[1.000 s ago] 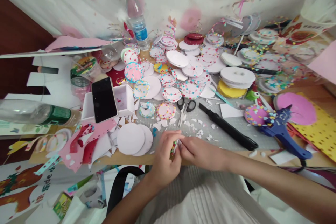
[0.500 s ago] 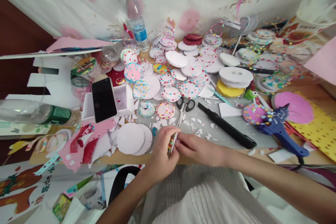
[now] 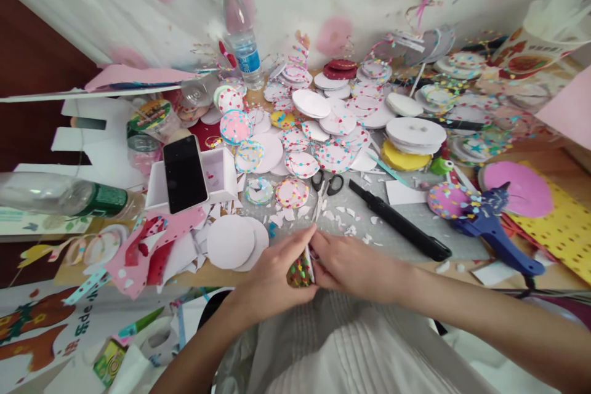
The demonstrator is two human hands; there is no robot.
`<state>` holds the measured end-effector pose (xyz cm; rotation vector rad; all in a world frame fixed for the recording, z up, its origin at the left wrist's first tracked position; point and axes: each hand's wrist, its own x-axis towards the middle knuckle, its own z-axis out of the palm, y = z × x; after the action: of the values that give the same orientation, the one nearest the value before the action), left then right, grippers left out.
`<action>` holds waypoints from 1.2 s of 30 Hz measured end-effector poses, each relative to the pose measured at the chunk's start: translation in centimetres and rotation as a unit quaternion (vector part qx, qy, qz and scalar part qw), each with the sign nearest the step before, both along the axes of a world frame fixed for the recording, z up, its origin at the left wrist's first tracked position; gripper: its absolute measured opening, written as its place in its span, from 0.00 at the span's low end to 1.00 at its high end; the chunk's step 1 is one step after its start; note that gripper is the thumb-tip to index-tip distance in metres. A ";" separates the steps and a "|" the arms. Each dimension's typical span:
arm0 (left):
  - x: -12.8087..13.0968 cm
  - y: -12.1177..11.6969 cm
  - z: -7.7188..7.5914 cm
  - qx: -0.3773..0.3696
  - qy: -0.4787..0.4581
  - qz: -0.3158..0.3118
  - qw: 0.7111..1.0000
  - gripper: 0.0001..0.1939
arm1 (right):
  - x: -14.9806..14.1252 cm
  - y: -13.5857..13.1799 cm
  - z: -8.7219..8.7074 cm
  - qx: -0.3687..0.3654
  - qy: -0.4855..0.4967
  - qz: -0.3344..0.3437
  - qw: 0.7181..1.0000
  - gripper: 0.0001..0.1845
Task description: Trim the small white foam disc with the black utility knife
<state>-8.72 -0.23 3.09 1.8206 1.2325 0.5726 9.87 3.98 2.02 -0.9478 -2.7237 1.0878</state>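
Observation:
Between my hands, at the table's front edge, is a small round disc (image 3: 300, 272) with a brown face dotted in green, yellow and red and a white edge. My left hand (image 3: 277, 268) curls around its left side, fingers closed on it. From the right, my right hand (image 3: 344, 263) grips the disc's white edge; its fingertips are partly hidden. Just beyond my fingers lie scissors (image 3: 323, 192) with black handles, blades toward me, among white paper scraps (image 3: 289, 215). Two plain white paper discs (image 3: 231, 241) lie left of my left hand.
Decorated round discs (image 3: 300, 163) crowd the middle. A phone (image 3: 185, 173) rests on a white box (image 3: 154, 188). A black craft knife (image 3: 401, 221) and blue glue gun (image 3: 496, 231) lie right. A water bottle (image 3: 242, 37) stands behind; another bottle (image 3: 83, 197) lies left.
My hands have come slightly closer to me, and the disc has turned so more of its dotted brown face shows. Both hands keep hold. Things on the table stay put.

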 end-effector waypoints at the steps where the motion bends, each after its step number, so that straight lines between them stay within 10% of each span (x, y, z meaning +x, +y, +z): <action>1: 0.0 -0.1 0.0 0.004 0.000 -0.003 1.000 0.45 | 0.0 0.0 -0.1 0.034 -0.003 0.013 0.999 0.10; 6: 0.0 -0.3 0.6 -0.025 -0.007 0.008 1.000 0.46 | 0.0 0.4 0.0 0.084 0.011 0.064 0.994 0.07; 24: -0.7 1.5 1.5 -0.298 -0.170 0.008 0.939 0.41 | 1.3 2.6 1.2 -0.093 0.050 0.134 0.985 0.09; 36: -0.4 1.9 2.5 -0.246 -0.118 0.082 0.959 0.34 | 1.0 2.2 2.7 0.016 -0.036 0.003 0.999 0.11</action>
<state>-9.16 1.71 5.57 1.2082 1.2365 0.5025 10.83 6.18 4.74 -0.9927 -2.7943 1.0271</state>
